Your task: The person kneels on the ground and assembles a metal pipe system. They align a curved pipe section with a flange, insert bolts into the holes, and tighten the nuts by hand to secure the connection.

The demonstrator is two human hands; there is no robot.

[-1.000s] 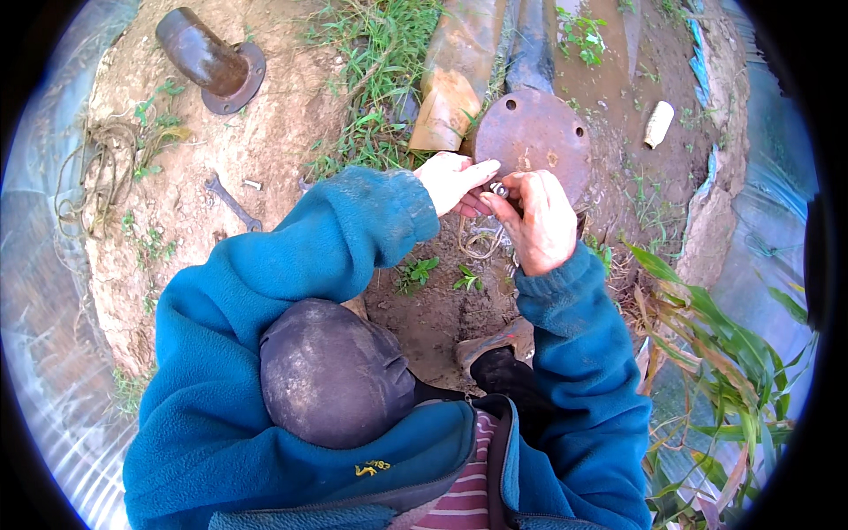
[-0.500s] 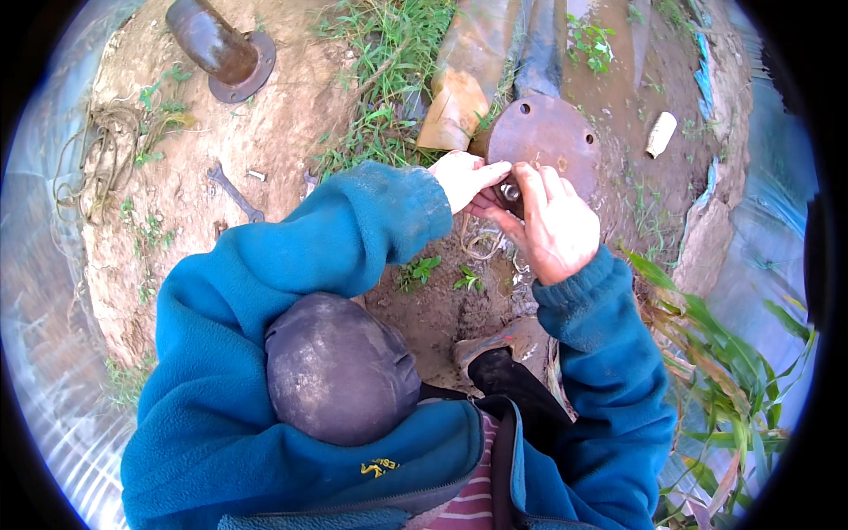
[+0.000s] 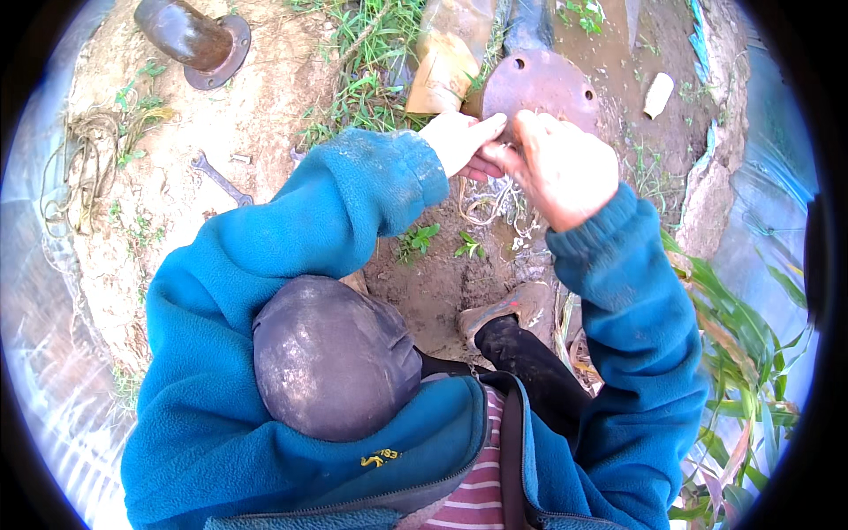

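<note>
My two hands meet just above a rusty round flange plate (image 3: pixel 541 81) with bolt holes that lies on the mud. The thumb and fingers of my left hand (image 3: pixel 459 141) pinch toward my right hand (image 3: pixel 565 168), whose fingers are curled shut. Both close on one small metal piece, which my fingers almost hide. A tangle of pale wire (image 3: pixel 495 201) lies on the ground right under the hands. Blue fleece sleeves cover both forearms.
A rusty pipe stub with a flange (image 3: pixel 190 37) lies at the upper left. A spanner (image 3: pixel 219 178) and a coil of rope (image 3: pixel 79 168) are on the dirt to the left. Also there: a tan bag (image 3: pixel 446 62), a white cylinder (image 3: pixel 658 94), my muddy shoe (image 3: pixel 512 309), my dark knee (image 3: pixel 331 353).
Both hands have shifted slightly up and toward the flange plate and closed tighter together. The small piece seen between them earlier is now mostly covered by fingers.
</note>
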